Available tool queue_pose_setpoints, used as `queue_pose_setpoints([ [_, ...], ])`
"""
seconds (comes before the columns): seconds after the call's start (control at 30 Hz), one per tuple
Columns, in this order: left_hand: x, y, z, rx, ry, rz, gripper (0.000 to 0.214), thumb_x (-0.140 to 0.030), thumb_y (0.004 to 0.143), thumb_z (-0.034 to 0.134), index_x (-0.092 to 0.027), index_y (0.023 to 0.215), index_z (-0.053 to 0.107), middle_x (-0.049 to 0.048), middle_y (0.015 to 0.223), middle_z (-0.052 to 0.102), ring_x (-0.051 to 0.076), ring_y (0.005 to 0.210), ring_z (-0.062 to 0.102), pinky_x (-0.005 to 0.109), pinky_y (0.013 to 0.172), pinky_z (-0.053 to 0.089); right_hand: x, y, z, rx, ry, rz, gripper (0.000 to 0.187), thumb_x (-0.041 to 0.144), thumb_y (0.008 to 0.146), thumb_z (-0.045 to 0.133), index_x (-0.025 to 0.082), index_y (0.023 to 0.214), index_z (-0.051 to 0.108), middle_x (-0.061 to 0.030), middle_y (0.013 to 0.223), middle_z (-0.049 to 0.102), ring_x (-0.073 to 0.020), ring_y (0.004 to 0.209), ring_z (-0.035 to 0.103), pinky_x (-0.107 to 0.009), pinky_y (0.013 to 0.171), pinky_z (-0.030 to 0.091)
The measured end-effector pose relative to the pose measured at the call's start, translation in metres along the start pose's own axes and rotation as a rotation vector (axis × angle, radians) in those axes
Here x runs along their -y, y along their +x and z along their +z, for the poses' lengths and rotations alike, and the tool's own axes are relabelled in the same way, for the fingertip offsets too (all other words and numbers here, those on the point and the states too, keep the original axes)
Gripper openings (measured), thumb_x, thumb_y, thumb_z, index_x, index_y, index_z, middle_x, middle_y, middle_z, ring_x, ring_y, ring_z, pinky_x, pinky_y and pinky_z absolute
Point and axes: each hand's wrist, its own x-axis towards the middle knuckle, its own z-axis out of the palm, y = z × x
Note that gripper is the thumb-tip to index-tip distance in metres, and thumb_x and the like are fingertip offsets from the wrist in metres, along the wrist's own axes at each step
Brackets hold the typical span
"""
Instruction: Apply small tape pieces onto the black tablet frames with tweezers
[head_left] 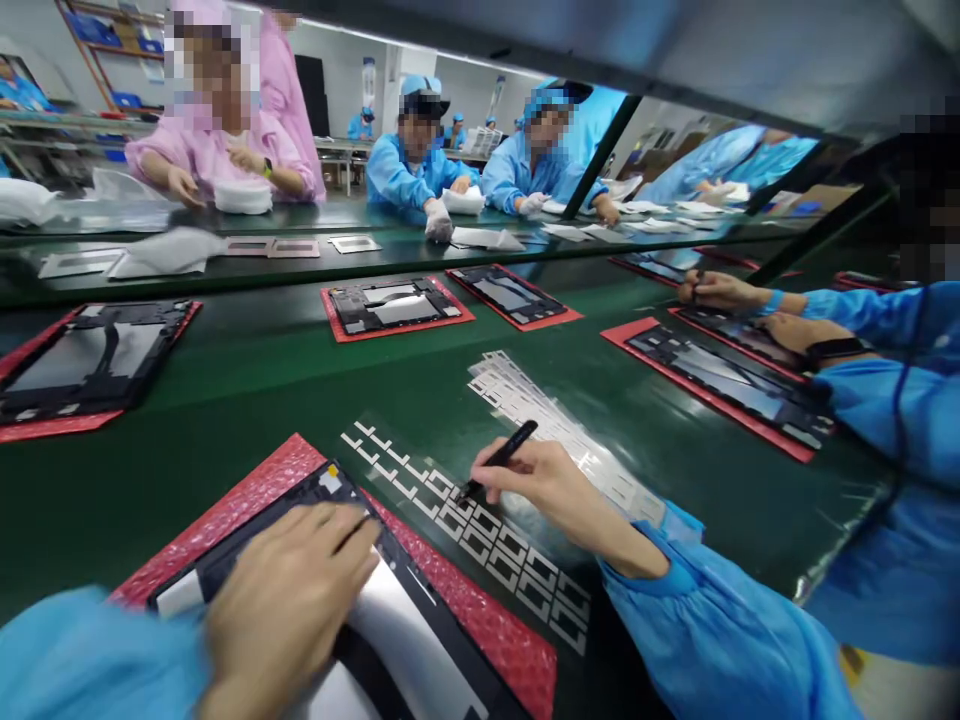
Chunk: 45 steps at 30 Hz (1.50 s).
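Black tool [516, 441] in right hand [546, 480], tip at sticker sheet [491, 548].

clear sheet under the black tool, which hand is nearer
Right. The right hand holds the black tool over the sheet; the left hand is farther off, over the device beside it.

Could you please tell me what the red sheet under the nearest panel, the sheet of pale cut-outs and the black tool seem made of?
Red sheet: probably glossy plastic bubble wrap, given its shiny bumps.
Sheet of pale cut-outs: likely smooth, clear plastic film, as the green table shows through.
Black tool: plain dark finish, perhaps plastic or coated metal.
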Motion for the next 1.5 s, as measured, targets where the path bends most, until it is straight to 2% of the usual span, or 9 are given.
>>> queue_pose_setpoints([
  [0.13,-0.006,0.058,0.040,0.111,0.013,0.124,0.028,-0.024,0.087,0.040,-0.020,0.110,0.056,0.0083,0.119,0.056,0.027,0.110,0.050,0.045,0.088,0.045,-0.003,0.006,-0.004,-0.088,0.060,0.003,0.012,0.024,0.065,0.067,0.015,0.059,0.065,-0.0003,0.062,0.063,-0.0133,0.060,0.054,-0.025,0.058,0.039],
  [0.27,-0.004,0.061,0.057,0.169,0.017,0.132,0.032,-0.033,0.087,0.043,-0.022,0.115,0.052,0.0080,0.125,0.050,0.029,0.114,0.046,0.046,0.089,0.044,-0.011,0.018,0.004,-0.200,0.189,-0.005,0.012,0.028,0.062,0.069,0.017,0.061,0.065,0.0022,0.060,0.062,-0.0125,0.060,0.055,-0.024,0.059,0.041],
  [0.43,-0.004,0.051,0.057,0.173,0.027,0.129,0.046,-0.051,0.086,0.035,-0.023,0.119,0.050,0.0074,0.128,0.046,0.030,0.118,0.041,0.047,0.092,0.041,-0.018,0.026,0.009,-0.233,0.312,0.034,0.014,0.028,0.057,0.073,0.016,0.059,0.065,0.0022,0.056,0.062,-0.0121,0.056,0.056,-0.024,0.059,0.043],
  [0.83,-0.006,0.052,0.056,0.196,0.029,0.125,0.051,-0.054,0.084,0.036,-0.020,0.120,0.049,0.0104,0.130,0.044,0.032,0.120,0.038,0.047,0.094,0.040,-0.021,0.029,0.009,-0.248,0.422,0.087,0.012,0.024,0.056,0.074,0.016,0.052,0.066,-0.0005,0.050,0.063,-0.0131,0.050,0.058,-0.025,0.057,0.043],
  [1.13,-0.008,0.055,0.055,0.192,-0.017,0.096,0.051,-0.053,0.081,0.044,-0.019,0.117,0.052,0.0129,0.127,0.047,0.033,0.118,0.040,0.048,0.093,0.039,0.022,-0.002,0.001,-0.327,0.402,0.065,0.008,0.021,0.058,0.070,0.018,0.052,0.068,-0.0002,0.057,0.063,-0.0126,0.060,0.058,-0.023,0.061,0.044],
  [1.23,-0.005,0.033,0.030,0.167,-0.037,0.097,0.048,-0.055,0.082,0.041,-0.021,0.114,0.053,0.0136,0.129,0.045,0.031,0.119,0.039,0.049,0.094,0.039,0.042,-0.025,0.012,-0.340,0.349,0.089,0.005,0.022,0.057,0.071,0.021,0.053,0.068,-0.0007,0.058,0.062,-0.0143,0.060,0.057,-0.024,0.057,0.045],
  [1.33,0.002,-0.015,-0.005,0.113,-0.055,0.162,0.051,-0.057,0.085,0.027,-0.025,0.118,0.049,0.0089,0.131,0.043,0.025,0.123,0.036,0.044,0.097,0.036,0.051,-0.045,0.024,-0.322,0.277,0.121,0.008,0.030,0.054,0.074,0.023,0.053,0.069,-0.0038,0.058,0.063,-0.0180,0.057,0.058,-0.026,0.050,0.048],
  [1.43,0.001,-0.067,-0.022,0.103,0.010,0.341,0.027,-0.032,0.091,0.036,-0.030,0.113,0.051,-0.0044,0.125,0.050,0.016,0.118,0.041,0.036,0.099,0.035,0.054,-0.056,0.038,-0.247,0.235,0.095,0.014,0.035,0.054,0.075,0.022,0.051,0.070,-0.0067,0.054,0.064,-0.0192,0.051,0.061,-0.025,0.044,0.049],
  [1.5,-0.008,-0.090,-0.018,0.053,0.038,0.367,0.031,-0.015,0.090,0.034,-0.031,0.107,0.055,-0.0131,0.117,0.055,0.011,0.108,0.048,0.027,0.092,0.041,0.058,-0.057,0.052,-0.179,0.235,0.085,0.016,0.036,0.056,0.074,0.022,0.049,0.070,-0.0070,0.051,0.065,-0.0189,0.046,0.060,-0.024,0.040,0.048],
])
